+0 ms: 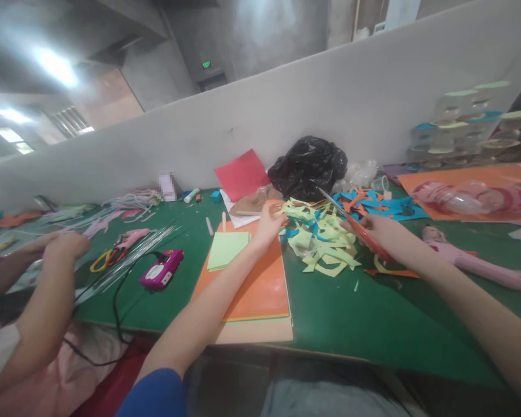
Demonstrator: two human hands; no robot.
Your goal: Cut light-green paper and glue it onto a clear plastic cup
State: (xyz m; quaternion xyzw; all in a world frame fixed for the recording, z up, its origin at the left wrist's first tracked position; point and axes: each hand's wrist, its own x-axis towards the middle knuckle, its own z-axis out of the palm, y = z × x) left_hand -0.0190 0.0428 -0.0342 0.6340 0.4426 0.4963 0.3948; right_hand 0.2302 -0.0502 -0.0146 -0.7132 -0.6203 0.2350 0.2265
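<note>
My right hand (375,231) grips a pair of scissors (364,233) with orange-red handles; the blades point up and left over the scraps. My left hand (271,223) reaches to the left edge of a heap of pale green paper scraps (330,249). Its fingers are bent together on scraps there, and the fingertips are partly hidden. Blue and orange paper cuttings (369,202) lie behind the heap. Under my left forearm are pale green square sheets (228,249) on a stack of orange paper (260,289).
A black plastic bag (308,168) and red paper (243,174) lie against the partition. At right are a pink glue gun (481,263) and clear plastic cups (451,133). A co-worker's hands (67,246) are at left, near pliers (119,249) and a magenta corded device (161,270).
</note>
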